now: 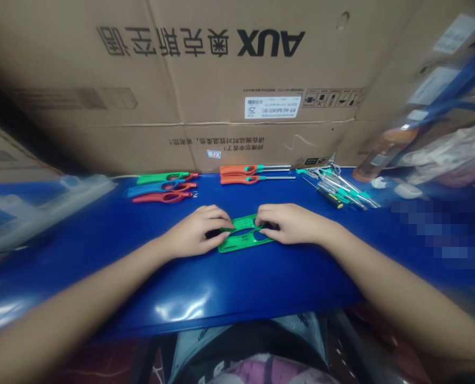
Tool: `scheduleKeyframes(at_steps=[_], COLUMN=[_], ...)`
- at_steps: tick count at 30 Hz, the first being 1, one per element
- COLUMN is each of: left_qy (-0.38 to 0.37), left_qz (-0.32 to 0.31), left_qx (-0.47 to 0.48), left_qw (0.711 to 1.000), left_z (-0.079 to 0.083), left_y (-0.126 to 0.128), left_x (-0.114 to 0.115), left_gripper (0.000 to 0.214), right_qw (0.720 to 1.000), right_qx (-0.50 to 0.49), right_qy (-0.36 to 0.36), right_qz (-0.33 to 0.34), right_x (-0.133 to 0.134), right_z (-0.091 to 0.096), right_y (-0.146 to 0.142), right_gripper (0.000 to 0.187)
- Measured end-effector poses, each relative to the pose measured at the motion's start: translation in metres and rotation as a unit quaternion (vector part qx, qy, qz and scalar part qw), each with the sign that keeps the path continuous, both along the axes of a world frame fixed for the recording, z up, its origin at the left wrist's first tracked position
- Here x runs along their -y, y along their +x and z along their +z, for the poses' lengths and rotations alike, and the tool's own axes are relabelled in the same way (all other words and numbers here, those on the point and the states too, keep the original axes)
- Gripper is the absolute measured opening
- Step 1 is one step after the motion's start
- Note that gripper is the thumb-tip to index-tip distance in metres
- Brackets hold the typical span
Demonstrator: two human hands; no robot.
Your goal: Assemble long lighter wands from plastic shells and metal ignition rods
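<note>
Two green plastic lighter casing halves lie side by side on the blue table, the farther half [244,222] just above the nearer half [241,241]. Their hollow inner sides seem to face up. My left hand [200,232] grips their left ends, fingers curled over the farther half and thumb at the nearer one. At the right ends, around the trigger openings, my right hand [291,224] holds them with bent fingers and thumb. Both sets of fingertips are partly hidden.
Behind stand orange lighters [237,175] with metal tubes, and green, blue and red casings [163,185]. At right lie metal lighter tubes [347,189], a screwdriver [331,198] and a bottle [381,154]. A large cardboard box [205,74] walls off the blue table's [173,288] back.
</note>
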State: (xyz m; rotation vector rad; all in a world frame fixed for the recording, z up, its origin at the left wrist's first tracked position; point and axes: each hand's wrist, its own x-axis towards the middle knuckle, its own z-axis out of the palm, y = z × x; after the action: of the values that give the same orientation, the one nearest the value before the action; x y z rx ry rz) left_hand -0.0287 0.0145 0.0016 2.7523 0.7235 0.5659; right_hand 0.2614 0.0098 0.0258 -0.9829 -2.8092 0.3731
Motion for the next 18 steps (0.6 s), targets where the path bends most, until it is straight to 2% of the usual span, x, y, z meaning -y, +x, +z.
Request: scheduleKeyframes(at_steps=[5,9,18], left_qy=[0.020,0.023,0.009], left_qz=[0.039,0.045,-0.021], left_qx=[-0.031,-0.036,-0.030], left_qw=[0.999,0.998,0.999], left_z=[0.0011,0.0014,0.0024], left_y=[-0.0017,-0.0026,-0.0023], left_x=[-0.0009,-0.0009,0.0009], left_gripper=[0.027,0.029,0.039], right_qw=[1.000,1.000,1.000], right_qx=[-0.002,-0.004,-0.001], right_qy=[-0.011,-0.011,-0.011], right_qz=[0.005,0.008,0.010], right_x=[0.0018,0.0021,0.0012], right_z=[0.0014,0.0020,0.0004], right_y=[-0.0015,-0.0019,-0.0014], right_gripper=[0.010,0.011,0.012])
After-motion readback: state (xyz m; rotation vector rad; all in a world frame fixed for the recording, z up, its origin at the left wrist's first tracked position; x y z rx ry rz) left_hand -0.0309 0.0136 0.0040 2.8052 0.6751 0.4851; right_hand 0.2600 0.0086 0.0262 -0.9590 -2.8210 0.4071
